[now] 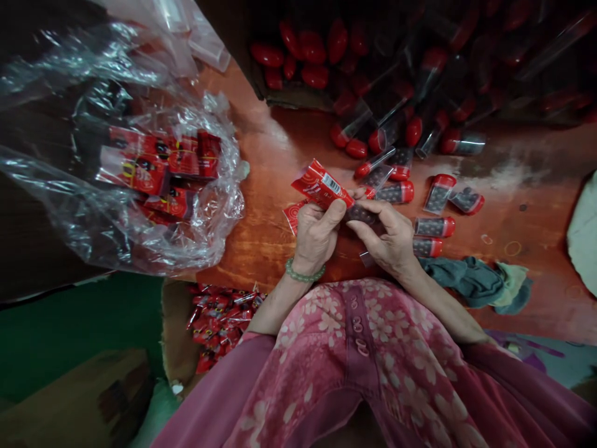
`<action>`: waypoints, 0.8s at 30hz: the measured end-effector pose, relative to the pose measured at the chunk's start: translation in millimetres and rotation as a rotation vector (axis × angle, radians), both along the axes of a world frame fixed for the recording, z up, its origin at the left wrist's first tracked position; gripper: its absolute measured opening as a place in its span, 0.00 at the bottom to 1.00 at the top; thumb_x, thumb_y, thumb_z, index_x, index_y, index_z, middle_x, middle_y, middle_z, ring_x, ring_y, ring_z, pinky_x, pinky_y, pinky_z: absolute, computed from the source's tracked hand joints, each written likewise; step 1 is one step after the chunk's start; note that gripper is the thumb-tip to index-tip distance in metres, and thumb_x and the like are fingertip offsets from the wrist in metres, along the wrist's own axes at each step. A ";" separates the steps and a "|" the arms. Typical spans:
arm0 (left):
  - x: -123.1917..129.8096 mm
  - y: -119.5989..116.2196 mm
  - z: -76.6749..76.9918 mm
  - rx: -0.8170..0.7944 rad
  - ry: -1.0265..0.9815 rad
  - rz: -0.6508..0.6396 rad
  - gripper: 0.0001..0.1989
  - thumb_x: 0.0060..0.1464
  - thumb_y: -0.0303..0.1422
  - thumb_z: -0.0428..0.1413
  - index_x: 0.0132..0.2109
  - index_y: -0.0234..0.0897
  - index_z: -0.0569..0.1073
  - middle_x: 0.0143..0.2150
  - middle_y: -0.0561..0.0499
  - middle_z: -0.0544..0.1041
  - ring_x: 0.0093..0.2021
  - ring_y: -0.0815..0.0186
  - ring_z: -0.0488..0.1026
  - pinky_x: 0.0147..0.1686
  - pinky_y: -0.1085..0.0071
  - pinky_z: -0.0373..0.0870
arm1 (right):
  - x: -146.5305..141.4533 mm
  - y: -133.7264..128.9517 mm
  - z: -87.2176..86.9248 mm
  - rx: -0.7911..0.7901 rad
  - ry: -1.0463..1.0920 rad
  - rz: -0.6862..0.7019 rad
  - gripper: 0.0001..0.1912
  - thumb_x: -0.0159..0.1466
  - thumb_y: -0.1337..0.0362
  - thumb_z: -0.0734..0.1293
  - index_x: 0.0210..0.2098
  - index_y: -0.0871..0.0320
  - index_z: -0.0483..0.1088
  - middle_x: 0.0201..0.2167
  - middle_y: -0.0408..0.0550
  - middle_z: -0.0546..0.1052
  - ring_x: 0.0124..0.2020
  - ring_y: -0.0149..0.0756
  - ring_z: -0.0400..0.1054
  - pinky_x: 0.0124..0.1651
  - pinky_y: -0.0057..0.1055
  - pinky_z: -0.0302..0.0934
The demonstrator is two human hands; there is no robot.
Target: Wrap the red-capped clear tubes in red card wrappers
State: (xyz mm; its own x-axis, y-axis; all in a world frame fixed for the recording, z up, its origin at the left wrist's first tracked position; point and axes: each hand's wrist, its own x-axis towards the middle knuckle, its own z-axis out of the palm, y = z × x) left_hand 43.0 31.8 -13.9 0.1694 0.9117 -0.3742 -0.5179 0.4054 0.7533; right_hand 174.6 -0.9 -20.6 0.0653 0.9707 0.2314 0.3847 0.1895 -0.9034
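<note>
My left hand (319, 233), with a green bead bracelet at the wrist, is closed on a red printed sleeve (321, 185) that bears a barcode. My right hand (387, 233) pinches a clear container (361, 214) of dark round beads, whose end sits at the sleeve's opening; how far inside it is I cannot tell. Another red printed piece (293, 214) shows behind my left hand. Just beyond my right hand lie several red-capped containers, among them one container (394, 191) beside my fingers and another container (435, 227) to the right.
An open plastic bag (205, 239) of red packets (144, 171) lies at left. Below it stands a cardboard box (175, 336) of red packets. A dark pile of red-capped containers (433, 59) fills the back. Crumpled cloth (471, 280) lies on the orange table (261, 233), right.
</note>
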 end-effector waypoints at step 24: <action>4.3 0.5 -4.6 0.044 0.058 0.038 0.22 0.46 0.53 0.68 0.27 0.37 0.78 0.25 0.55 0.79 0.20 0.73 0.71 0.21 0.75 0.69 | -2.2 5.4 3.9 -0.475 0.655 0.030 0.17 0.57 0.54 0.77 0.41 0.55 0.76 0.28 0.40 0.80 0.24 0.28 0.74 0.25 0.24 0.69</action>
